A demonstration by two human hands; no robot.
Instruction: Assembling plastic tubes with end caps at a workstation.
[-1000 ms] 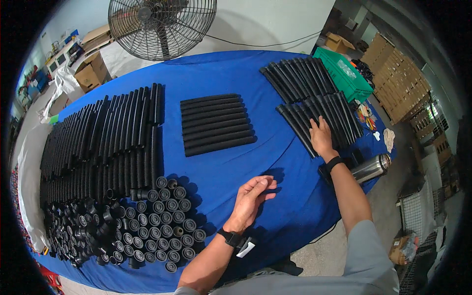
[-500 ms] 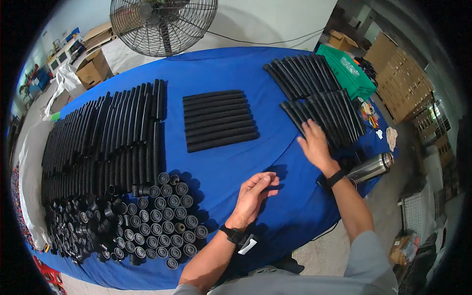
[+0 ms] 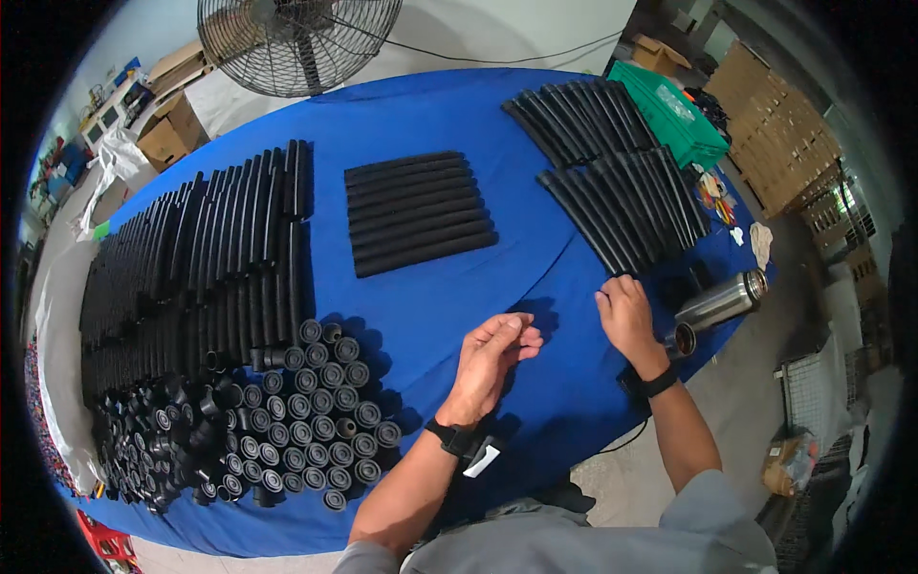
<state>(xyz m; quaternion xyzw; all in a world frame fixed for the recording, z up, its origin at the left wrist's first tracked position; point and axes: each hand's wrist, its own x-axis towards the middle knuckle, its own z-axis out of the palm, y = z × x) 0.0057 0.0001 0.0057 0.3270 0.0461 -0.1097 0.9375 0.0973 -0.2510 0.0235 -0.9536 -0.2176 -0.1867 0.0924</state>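
Note:
My left hand (image 3: 490,365) hovers over the blue cloth with its thumb laid against the curled fingers, and nothing shows in it. At the near end of the right-hand fan of black tubes (image 3: 626,206), my right hand (image 3: 629,320) has its fingers bent and drawn together. Its fingertips meet or nearly meet the tube ends; whether they grip one is hidden. A separate row of black tubes (image 3: 419,212) lies side by side in the middle of the table. More black tubes (image 3: 239,220) lie in dense rows at the left, with round black caps (image 3: 320,402) in front.
A steel flask (image 3: 719,301) lies beside my right wrist, with a cup (image 3: 681,340) near it. A green crate (image 3: 674,115) stands at the far right behind the tubes. The blue cloth (image 3: 430,105) covers the table. Beyond it stands a large fan (image 3: 301,43).
My right hand has drawn back toward me from above the right-hand tubes to their near ends, its spread fingers now bent. My left hand keeps nearly the same pose. The view has shifted slightly.

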